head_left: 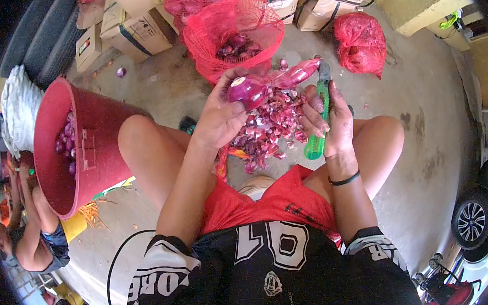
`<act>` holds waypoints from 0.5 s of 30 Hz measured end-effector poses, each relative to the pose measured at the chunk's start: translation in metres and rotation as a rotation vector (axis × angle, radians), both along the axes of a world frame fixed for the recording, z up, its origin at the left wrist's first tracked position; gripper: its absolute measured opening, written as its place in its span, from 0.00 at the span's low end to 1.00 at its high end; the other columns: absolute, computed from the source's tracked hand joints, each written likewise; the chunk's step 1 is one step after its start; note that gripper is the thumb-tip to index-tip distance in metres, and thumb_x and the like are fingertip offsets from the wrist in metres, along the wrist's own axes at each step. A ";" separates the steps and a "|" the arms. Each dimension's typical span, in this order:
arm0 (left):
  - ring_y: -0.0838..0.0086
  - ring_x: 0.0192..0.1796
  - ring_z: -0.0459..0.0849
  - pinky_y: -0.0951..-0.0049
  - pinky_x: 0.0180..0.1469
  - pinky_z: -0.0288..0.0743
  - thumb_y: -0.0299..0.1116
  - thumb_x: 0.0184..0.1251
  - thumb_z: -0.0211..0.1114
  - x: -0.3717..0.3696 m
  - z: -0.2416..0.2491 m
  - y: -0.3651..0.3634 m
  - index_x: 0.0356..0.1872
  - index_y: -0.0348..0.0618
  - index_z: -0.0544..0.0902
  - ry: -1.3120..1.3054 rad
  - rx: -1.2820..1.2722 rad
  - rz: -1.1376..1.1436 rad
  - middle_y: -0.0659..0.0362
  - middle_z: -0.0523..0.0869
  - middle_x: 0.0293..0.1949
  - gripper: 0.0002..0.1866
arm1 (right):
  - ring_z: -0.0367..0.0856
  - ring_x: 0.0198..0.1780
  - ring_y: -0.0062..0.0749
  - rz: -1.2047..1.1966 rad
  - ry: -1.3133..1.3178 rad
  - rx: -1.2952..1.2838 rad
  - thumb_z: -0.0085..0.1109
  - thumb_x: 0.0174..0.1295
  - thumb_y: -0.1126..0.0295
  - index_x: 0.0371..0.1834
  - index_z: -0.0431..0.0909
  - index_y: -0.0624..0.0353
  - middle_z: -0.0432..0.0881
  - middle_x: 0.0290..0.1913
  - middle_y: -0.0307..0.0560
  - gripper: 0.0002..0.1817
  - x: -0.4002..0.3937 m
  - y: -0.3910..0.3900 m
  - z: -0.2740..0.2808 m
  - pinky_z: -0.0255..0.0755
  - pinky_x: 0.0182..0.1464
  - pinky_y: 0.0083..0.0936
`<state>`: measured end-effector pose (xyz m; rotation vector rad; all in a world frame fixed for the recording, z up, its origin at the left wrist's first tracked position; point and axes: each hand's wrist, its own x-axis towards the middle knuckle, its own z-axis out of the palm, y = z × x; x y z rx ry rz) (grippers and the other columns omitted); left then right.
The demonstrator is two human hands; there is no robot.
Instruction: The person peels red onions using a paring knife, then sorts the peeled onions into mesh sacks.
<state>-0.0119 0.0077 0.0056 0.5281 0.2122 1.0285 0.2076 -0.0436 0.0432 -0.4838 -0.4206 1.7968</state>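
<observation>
My left hand (219, 113) is closed around a red onion (249, 92), its pale cut end facing up. A strip of purple onion skin (296, 75) stretches from the onion to the knife blade. My right hand (336, 119) grips the green handle of a knife (315, 145), its short dark blade pointing up and away from me. Below both hands, between my legs, lies a heap of onion peelings (268, 129). Just beyond it stands an open red mesh sack (207, 55) with red onions (240, 47) inside.
At my left stands a large red tub (102, 138) holding red onions. Cardboard boxes (137, 35) and a tied red mesh bag (360, 43) are at the back. Another person (35, 226) sits at far left near orange peelings (91, 215). A car wheel (472, 221) shows at right.
</observation>
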 end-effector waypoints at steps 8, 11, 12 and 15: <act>0.59 0.62 0.78 0.53 0.66 0.72 0.26 0.59 0.70 0.001 0.007 0.003 0.65 0.40 0.68 0.077 0.007 0.018 0.51 0.78 0.59 0.32 | 0.56 0.12 0.16 -0.144 0.020 -0.035 0.41 0.76 0.50 0.29 0.63 0.57 0.60 0.17 0.34 0.23 0.010 0.000 -0.002 0.55 0.13 0.14; 0.58 0.63 0.78 0.53 0.66 0.73 0.27 0.62 0.69 0.000 0.003 0.004 0.65 0.39 0.68 0.095 0.004 0.035 0.50 0.77 0.60 0.30 | 0.57 0.13 0.17 -0.213 0.075 -0.058 0.41 0.76 0.51 0.30 0.63 0.57 0.62 0.19 0.35 0.21 0.023 0.003 0.004 0.54 0.14 0.15; 0.58 0.63 0.77 0.52 0.66 0.73 0.28 0.63 0.68 -0.001 0.002 0.003 0.65 0.39 0.68 0.091 -0.018 0.047 0.50 0.77 0.61 0.29 | 0.56 0.13 0.17 -0.182 0.108 0.012 0.41 0.76 0.51 0.34 0.65 0.58 0.63 0.21 0.35 0.21 0.026 0.005 0.002 0.53 0.14 0.15; 0.55 0.64 0.77 0.52 0.67 0.73 0.46 0.72 0.60 -0.001 -0.002 0.007 0.67 0.41 0.66 0.215 0.012 0.063 0.49 0.77 0.62 0.29 | 0.58 0.14 0.16 -0.260 -0.566 -0.010 0.40 0.76 0.50 0.36 0.68 0.58 0.65 0.22 0.35 0.21 0.020 0.002 0.002 0.53 0.15 0.16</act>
